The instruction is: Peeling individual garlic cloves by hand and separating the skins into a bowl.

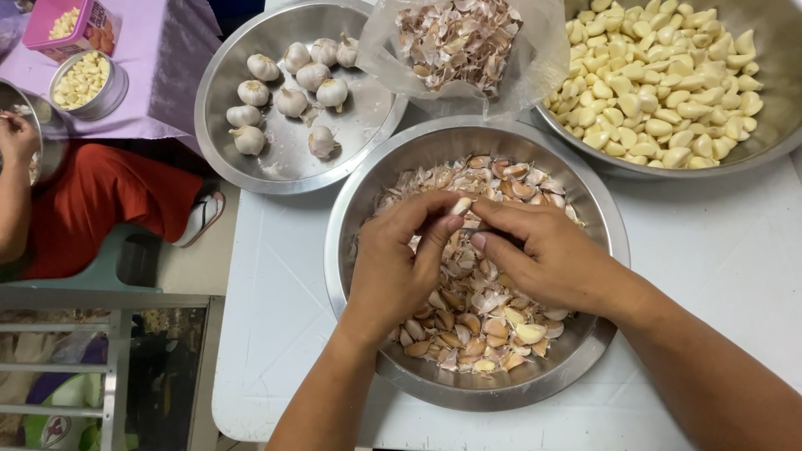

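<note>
Two bare hands meet over the centre of the frame, above a steel bowl (351,209) full of unpeeled garlic cloves (468,326) and loose skins. The left hand (397,263) comes from the lower middle, with its fingers curled and the thumb and forefinger pinched on one pale garlic clove (461,205). The right hand (547,255) comes from the lower right; its fingers are bent and closed around a small dark tool (499,236), perhaps a knife, but most of it is hidden, so I cannot tell exactly. The tips of this hand touch the same clove just beside the left fingers.

At the upper right of the frame stands a large bowl (777,125) with many peeled cloves (660,83), yellowish and smooth. At the upper middle, a clear plastic bag (535,75) holds dry garlic skins (455,42). At the upper left centre, another steel bowl (225,75) holds several whole garlic heads (292,100). All bowls rest on a white table (276,301).

At the far left edge, another person in red clothing (100,200) sits near a small tin (117,92) of peeled cloves on a purple cloth (159,50).
</note>
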